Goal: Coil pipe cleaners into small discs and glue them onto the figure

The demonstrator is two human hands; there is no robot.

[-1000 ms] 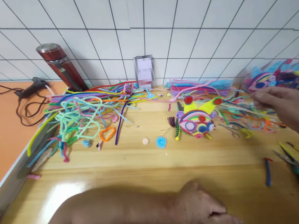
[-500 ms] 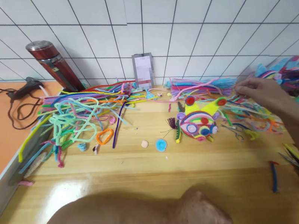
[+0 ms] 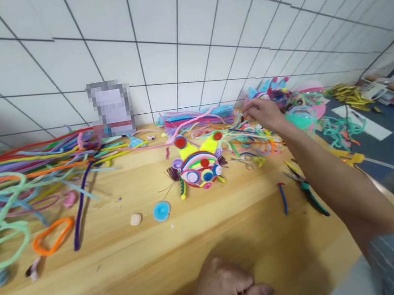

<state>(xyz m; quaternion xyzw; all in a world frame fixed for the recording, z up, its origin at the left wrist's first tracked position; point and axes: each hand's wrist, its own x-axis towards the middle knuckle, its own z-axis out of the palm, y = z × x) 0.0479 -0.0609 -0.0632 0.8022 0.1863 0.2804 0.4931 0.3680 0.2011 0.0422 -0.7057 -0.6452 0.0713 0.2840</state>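
Observation:
My right hand [image 3: 265, 111] reaches far across the wooden table [image 3: 205, 246] into a tangle of coloured pipe cleaners [image 3: 255, 138] beside a bundle of pink and blue ones [image 3: 196, 117]; its fingers are pinched among the strands, and I cannot tell whether they grip one. My left hand [image 3: 225, 292] rests on the table's near edge, fingers curled, holding nothing. A round multicoloured pipe-cleaner figure [image 3: 199, 164] with yellow ears lies between the two hands.
Loose pipe cleaners [image 3: 17, 171] sprawl across the left. An orange loop [image 3: 48, 236], a blue coil [image 3: 161, 211], a pink ball [image 3: 135, 219], a short blue piece [image 3: 283, 198], green-handled pliers [image 3: 308, 189] and small scissors [image 3: 246, 160] lie on the wood. More craft pieces [image 3: 298, 101] sit far right.
The view has swung to the right, so the flask and orange surface are out of sight. My right hand has reached farther back into the pile. My left hand has curled.

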